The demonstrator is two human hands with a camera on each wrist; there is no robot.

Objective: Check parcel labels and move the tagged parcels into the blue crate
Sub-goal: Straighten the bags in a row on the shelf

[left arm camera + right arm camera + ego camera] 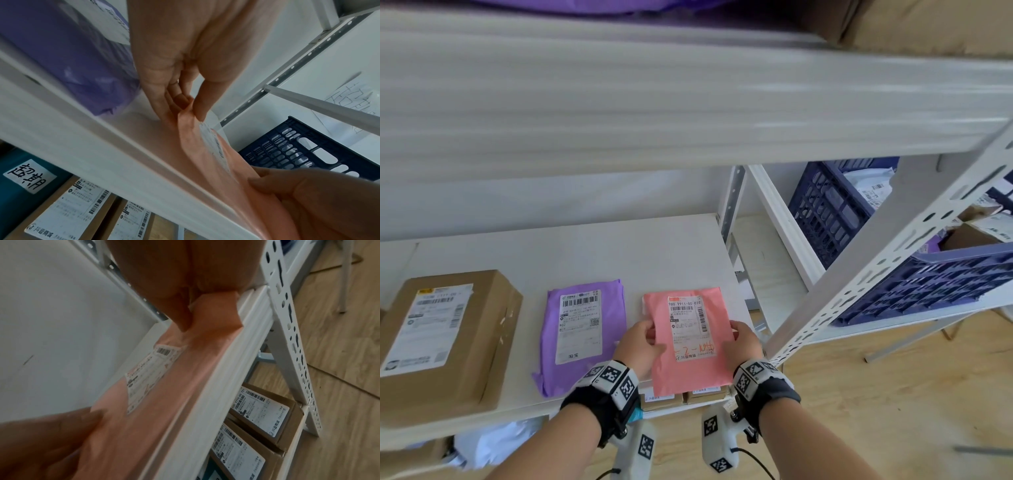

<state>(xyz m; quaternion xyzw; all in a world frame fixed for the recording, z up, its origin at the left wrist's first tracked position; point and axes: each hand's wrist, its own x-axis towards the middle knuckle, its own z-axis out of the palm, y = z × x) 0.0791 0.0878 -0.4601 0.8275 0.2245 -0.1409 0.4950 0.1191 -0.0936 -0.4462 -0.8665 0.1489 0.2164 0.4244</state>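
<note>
A: State grip status.

B: My left hand (641, 346) pinches the left edge of the pink mailer (690, 337); my right hand (743, 344) pinches its right edge. Label faces up.

A: Location?

B: Near right end of the white shelf (585, 253), overhanging its front edge, right of the purple mailer (582, 337). The blue crate (914, 274) stands far right.

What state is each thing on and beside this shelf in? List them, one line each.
Pink parcel: label up, pinched at both side edges, sticking out past the shelf's front edge.
Left hand: pinches the parcel's left edge.
Right hand: pinches its right edge.
Purple parcel: flat on the shelf, label up.
Cardboard box: closed, label up.
Blue crate: holds parcels.
</note>
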